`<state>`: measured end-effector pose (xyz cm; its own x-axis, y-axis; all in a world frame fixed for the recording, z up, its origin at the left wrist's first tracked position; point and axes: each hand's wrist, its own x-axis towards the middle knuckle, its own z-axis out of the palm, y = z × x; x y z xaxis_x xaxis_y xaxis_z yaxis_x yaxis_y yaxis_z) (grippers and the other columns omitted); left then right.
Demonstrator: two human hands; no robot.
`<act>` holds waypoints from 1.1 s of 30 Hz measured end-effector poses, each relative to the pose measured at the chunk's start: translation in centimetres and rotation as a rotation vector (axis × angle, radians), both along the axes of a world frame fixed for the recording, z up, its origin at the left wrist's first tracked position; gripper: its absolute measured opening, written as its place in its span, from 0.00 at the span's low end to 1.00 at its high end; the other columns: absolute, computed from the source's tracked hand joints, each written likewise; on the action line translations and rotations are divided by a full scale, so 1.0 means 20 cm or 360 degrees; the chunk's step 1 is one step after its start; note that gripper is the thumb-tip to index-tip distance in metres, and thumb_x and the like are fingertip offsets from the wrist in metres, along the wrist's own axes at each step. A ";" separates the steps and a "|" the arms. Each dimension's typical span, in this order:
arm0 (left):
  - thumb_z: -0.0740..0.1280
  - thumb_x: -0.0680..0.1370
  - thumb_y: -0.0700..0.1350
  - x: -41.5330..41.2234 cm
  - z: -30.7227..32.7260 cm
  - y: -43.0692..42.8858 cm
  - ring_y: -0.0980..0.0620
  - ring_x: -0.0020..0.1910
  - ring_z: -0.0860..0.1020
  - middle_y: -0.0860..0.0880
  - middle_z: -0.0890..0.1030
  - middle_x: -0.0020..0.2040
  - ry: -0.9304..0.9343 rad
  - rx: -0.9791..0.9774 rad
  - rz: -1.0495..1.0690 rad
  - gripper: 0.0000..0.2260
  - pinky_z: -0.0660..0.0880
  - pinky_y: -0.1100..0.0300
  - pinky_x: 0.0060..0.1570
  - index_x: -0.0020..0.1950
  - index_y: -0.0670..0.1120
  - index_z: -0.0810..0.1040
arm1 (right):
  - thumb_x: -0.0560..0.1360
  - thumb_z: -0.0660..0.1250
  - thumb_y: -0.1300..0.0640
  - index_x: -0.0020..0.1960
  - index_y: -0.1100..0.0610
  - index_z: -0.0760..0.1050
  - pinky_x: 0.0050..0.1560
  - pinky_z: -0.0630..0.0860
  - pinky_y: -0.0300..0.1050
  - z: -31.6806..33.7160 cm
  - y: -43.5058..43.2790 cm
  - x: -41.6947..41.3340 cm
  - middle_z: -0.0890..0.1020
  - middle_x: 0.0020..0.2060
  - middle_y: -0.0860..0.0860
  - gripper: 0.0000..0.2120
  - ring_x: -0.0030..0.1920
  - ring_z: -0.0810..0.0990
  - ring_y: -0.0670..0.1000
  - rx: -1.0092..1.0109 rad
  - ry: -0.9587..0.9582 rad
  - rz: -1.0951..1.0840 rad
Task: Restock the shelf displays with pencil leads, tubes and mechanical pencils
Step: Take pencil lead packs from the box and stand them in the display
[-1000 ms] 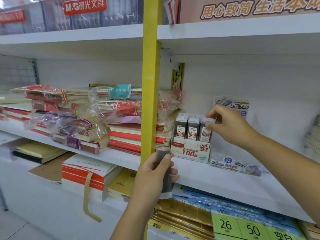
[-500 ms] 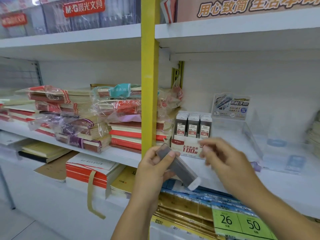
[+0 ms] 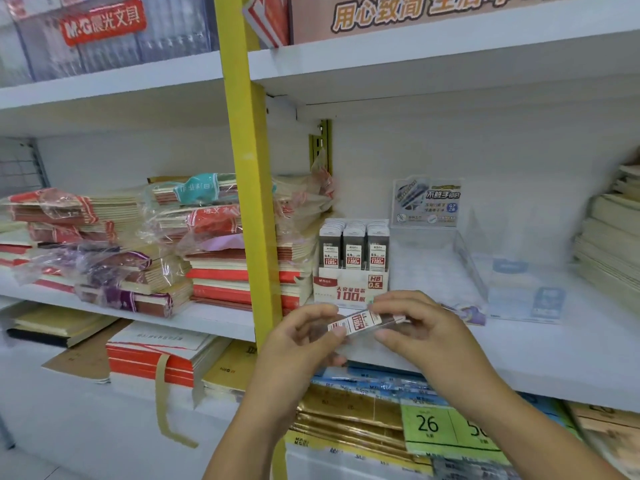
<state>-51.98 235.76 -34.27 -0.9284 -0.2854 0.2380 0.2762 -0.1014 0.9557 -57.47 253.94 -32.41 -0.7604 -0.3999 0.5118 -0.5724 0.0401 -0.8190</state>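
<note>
A pencil lead case (image 3: 360,323) with a red and white label lies flat between both hands, in front of the middle shelf edge. My left hand (image 3: 298,344) pinches its left end and my right hand (image 3: 422,337) pinches its right end. Just behind stands a white display box (image 3: 349,289) marked HB 0.5 and 100, filled with upright grey lead cases (image 3: 354,244) in three rows. A clear acrylic display tray (image 3: 460,258) with a blue printed card (image 3: 426,202) at its back sits to the right of the box.
A yellow upright post (image 3: 247,188) divides the shelving. Wrapped stacks of red and cream notebooks (image 3: 221,244) fill the shelf on the left. Cream paper stacks (image 3: 613,244) stand at far right. Below lie gold packs (image 3: 349,420) and a green price tag (image 3: 446,427).
My right hand left the display box, came down and took the free end of the lead case. The case turned from upright in my left hand to flat, label up, between both hands.
</note>
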 end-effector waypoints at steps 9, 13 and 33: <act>0.76 0.74 0.41 -0.09 0.00 0.09 0.65 0.48 0.80 0.60 0.83 0.49 0.0177 -0.0408 0.0332 0.16 0.79 0.66 0.47 0.54 0.60 0.80 | 0.75 0.68 0.64 0.53 0.55 0.74 0.39 0.80 0.36 0.09 0.00 -0.02 0.86 0.46 0.52 0.09 0.45 0.86 0.50 -0.0576 -0.0371 -0.0029; 0.68 0.80 0.50 -0.14 0.00 0.10 0.72 0.68 0.62 0.73 0.65 0.67 0.0420 -0.1252 0.0689 0.21 0.57 0.77 0.66 0.71 0.62 0.69 | 0.75 0.69 0.61 0.50 0.47 0.75 0.44 0.80 0.38 0.29 0.03 -0.11 0.85 0.47 0.46 0.10 0.48 0.84 0.45 -0.0376 0.0270 -0.0371; 0.58 0.82 0.59 -0.28 -0.12 0.07 0.69 0.74 0.31 0.68 0.35 0.77 0.0359 -0.1834 0.0639 0.26 0.40 0.64 0.72 0.79 0.60 0.55 | 0.75 0.70 0.52 0.56 0.50 0.82 0.51 0.62 0.43 0.38 -0.09 -0.58 0.70 0.44 0.48 0.10 0.52 0.64 0.50 0.0935 0.0973 -0.0902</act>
<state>-57.61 237.12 -36.76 -0.7294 -0.0589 0.6815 0.2630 0.8955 0.3589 -68.97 252.16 -24.78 -0.5900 -0.3755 0.7148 -0.6581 0.7365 -0.1564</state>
